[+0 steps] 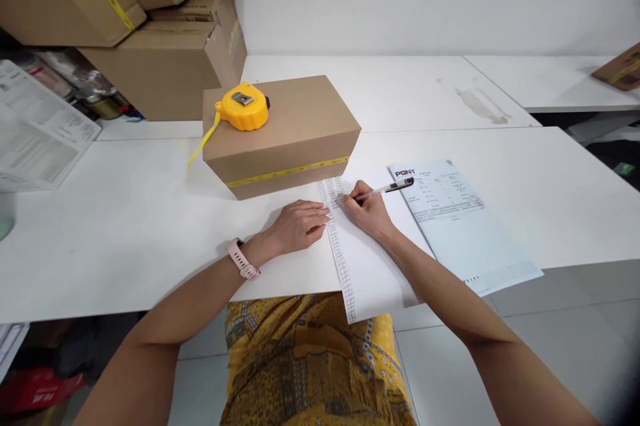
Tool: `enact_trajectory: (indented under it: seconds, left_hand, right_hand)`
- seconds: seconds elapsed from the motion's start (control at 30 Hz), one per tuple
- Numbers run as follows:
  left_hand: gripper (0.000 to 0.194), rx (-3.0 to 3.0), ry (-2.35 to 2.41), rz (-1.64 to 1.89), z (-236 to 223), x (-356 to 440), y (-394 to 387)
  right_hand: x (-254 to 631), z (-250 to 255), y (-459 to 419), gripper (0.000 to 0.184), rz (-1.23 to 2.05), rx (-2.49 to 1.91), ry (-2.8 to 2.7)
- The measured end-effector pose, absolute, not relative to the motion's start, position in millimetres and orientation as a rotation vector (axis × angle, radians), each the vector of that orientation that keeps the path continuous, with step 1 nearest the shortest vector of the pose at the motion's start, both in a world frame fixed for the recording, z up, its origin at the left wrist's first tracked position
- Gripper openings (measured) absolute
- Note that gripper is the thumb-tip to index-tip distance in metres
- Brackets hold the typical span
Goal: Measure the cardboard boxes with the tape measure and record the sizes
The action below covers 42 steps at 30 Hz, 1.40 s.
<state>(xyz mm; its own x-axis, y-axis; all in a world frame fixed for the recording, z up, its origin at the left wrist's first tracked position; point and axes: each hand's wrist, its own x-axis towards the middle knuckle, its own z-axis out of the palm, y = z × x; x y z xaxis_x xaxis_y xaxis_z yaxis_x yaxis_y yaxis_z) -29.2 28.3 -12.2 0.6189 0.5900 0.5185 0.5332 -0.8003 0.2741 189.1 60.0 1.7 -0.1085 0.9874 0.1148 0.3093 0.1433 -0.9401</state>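
My right hand pinches a black-and-clear pen, its writing end low over the upper part of a white sheet of paper. Columns of small handwriting run along the sheet's left side and top. Flat on the paper's left edge rests my left hand, fingers extended and holding nothing; a pink watch band circles that wrist. Just beyond both hands sits a closed cardboard box with a yellow printed band. On its top lies a yellow tape measure, a short length of its tape hanging over the left side.
A pale blue printed form lies right of the paper, its near corner past the table edge. Stacked cardboard boxes fill the back left, near a white printed carton. Another box stands far right on the white table.
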Motion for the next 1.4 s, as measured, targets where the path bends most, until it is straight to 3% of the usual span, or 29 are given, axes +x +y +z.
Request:
enact_trajectory:
  seconds: [0.27,0.47,0.6,0.77,0.97,1.07,1.13,1.27,1.4]
  left_hand:
    - [0.023,2.744,0.947,0.950,-12.2,-29.2,28.0]
    - [0.023,2.737,0.951,0.922,-12.0,-30.4,29.4]
    - [0.022,2.757,0.941,0.970,-9.6,-26.9,29.7]
    - [0.020,2.785,1.073,1.359,12.7,-33.9,25.1]
    - [0.036,2.455,1.900,1.929,92.7,-73.5,48.3]
    - [0.070,2.193,2.099,1.768,126.2,-89.8,75.8]
    - [0.076,2.006,2.125,1.567,137.1,-96.8,93.3]
    - [0.057,1.810,2.129,1.241,142.1,-99.9,111.1]
    - [0.044,1.789,2.136,1.408,142.3,-86.7,96.9]
  right_hand:
    - [192.2,-0.4,61.0,0.028,0.921,-1.309,-1.554]
    - [237.6,-0.7,82.5,0.011,0.276,-1.438,-1.616]
    - [265.8,-9.8,95.0,0.036,-0.003,-1.636,-1.865]
    - [269.4,-19.2,98.6,0.055,-0.064,-1.760,-1.911]
    - [263.2,-19.0,99.2,0.052,-0.080,-1.773,-1.821]
    - [262.1,-17.7,98.1,0.046,-0.067,-1.785,-1.804]
    - [261.3,-17.1,97.2,0.042,-0.041,-1.790,-1.794]
    - [259.9,-16.5,97.3,0.038,0.022,-1.818,-1.783]
    - [257.9,-9.9,96.6,0.039,0.057,-1.767,-1.669]
